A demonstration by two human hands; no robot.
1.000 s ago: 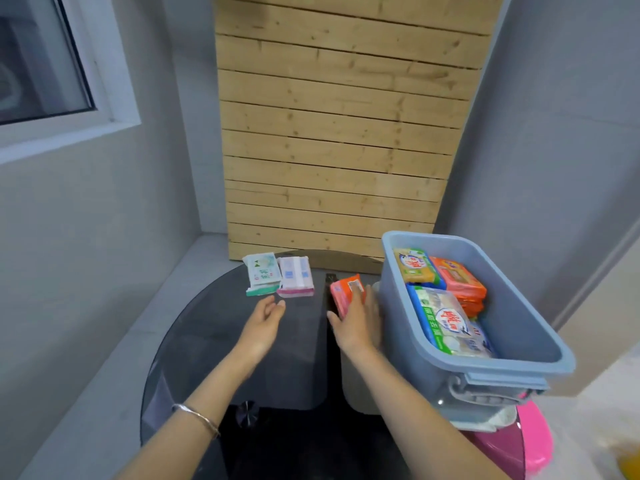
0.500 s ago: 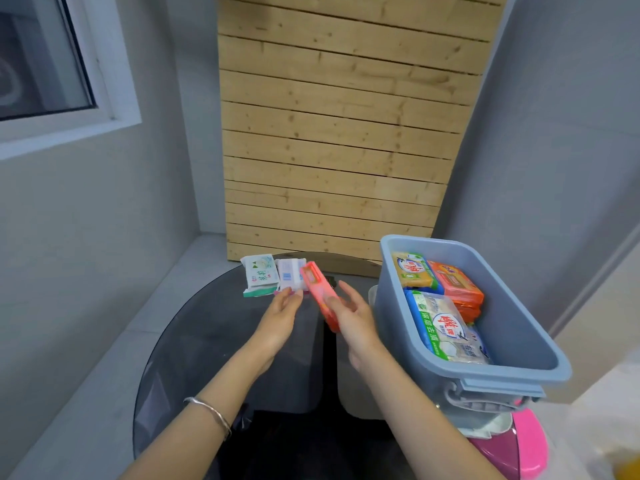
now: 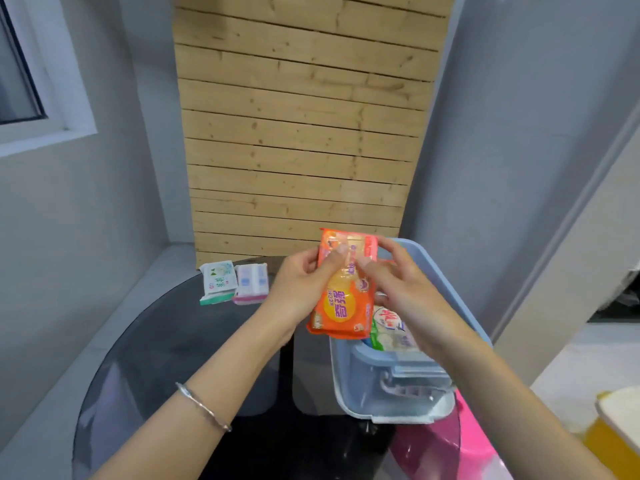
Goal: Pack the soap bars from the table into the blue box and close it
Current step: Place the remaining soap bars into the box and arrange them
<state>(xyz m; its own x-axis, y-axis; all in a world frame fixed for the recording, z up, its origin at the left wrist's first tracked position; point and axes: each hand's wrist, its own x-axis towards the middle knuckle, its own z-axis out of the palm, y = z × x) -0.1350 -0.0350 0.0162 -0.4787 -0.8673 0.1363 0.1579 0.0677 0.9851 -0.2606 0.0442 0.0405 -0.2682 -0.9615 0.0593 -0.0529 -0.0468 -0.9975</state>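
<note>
Orange soap pack point(image 3: 341, 299) held up mid-frame, long axis near vertical w/ a slight tilt, directly over near-left corner of blue box point(image 3: 349, 382), so next move likely just a short drop down and right. Both hands pinching its upper end: left hand point(image 3: 299, 289) fingers closed on left edge, right hand point(image 3: 398, 289) fingers closed on right edge, roughly equal reach. Glossy crinkly wrapper, flat rectangle; smooth hard plastic box, already part-filled; two paper-wrapped bars point(image 3: 235, 282) left on dark glass bench point(image 3: 166, 341), centre-left of frame.
</note>
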